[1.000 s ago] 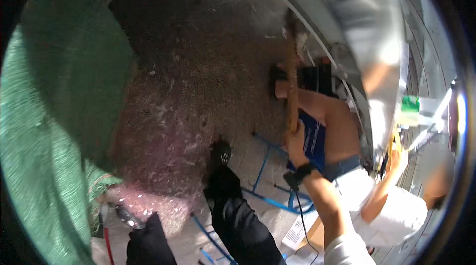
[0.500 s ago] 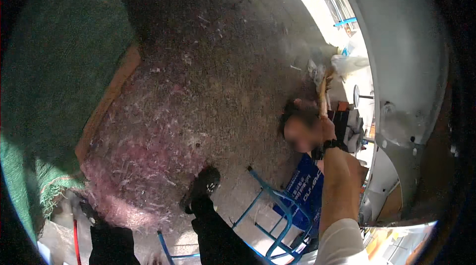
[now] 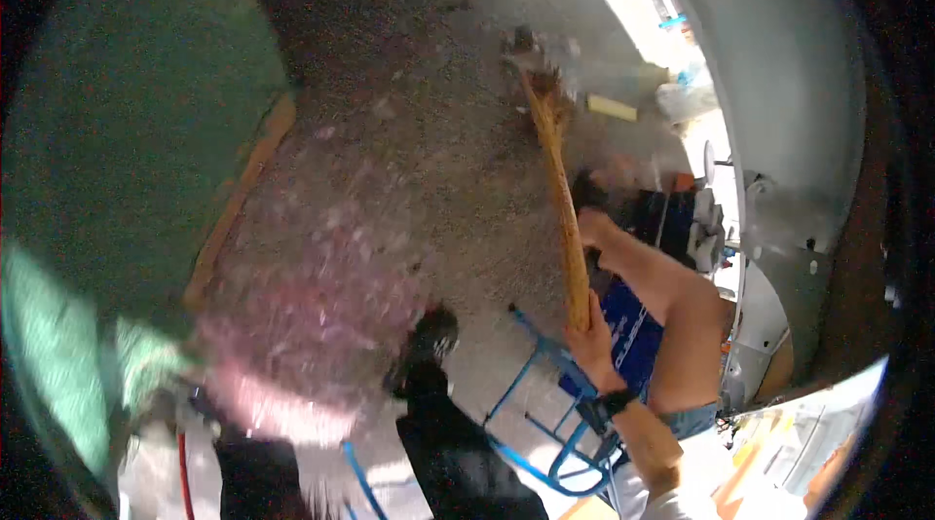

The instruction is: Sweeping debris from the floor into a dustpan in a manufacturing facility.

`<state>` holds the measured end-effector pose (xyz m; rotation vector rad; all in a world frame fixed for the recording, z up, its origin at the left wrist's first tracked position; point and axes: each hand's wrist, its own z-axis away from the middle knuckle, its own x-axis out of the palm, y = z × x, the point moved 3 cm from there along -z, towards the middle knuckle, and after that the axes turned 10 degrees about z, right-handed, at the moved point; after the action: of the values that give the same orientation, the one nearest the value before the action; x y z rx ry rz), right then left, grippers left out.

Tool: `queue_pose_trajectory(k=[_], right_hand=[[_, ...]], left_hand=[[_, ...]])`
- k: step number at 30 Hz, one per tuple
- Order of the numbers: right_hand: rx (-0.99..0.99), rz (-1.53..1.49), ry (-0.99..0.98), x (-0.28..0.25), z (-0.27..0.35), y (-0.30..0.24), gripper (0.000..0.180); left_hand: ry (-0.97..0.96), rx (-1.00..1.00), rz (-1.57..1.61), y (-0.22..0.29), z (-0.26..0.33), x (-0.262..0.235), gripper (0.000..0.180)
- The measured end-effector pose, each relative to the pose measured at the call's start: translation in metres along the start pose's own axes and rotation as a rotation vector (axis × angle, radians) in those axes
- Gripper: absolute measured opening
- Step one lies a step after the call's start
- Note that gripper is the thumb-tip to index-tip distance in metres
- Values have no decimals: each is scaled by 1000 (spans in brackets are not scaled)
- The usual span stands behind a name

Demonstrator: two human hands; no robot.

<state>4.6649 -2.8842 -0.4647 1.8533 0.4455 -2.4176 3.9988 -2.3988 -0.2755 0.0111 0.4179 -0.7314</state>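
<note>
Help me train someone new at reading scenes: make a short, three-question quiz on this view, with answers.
1. What does the person's right hand grip?

2. True or false: the person's left hand shows in the view.

3. Where in the picture is the large green sheet?
A. Right side
B. Left side
C. Middle

Key:
1. A long brown tool
2. False; only the right one shows.
3. B

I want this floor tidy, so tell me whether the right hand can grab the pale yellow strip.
Probably not: the right hand grips the broom handle, and the pale yellow strip lies farther out, near the bristles.
</note>
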Motion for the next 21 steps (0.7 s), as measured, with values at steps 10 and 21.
queue_pose_trajectory(k=[10,21], right_hand=[[265,-536,-112,-55,102,-64,64],[247,-486,48,-9,-287,-16,60]], left_hand=[[-30,-185,70,-40,-33,-33,32],[37,-117,101,-12,-15,-2,21]])
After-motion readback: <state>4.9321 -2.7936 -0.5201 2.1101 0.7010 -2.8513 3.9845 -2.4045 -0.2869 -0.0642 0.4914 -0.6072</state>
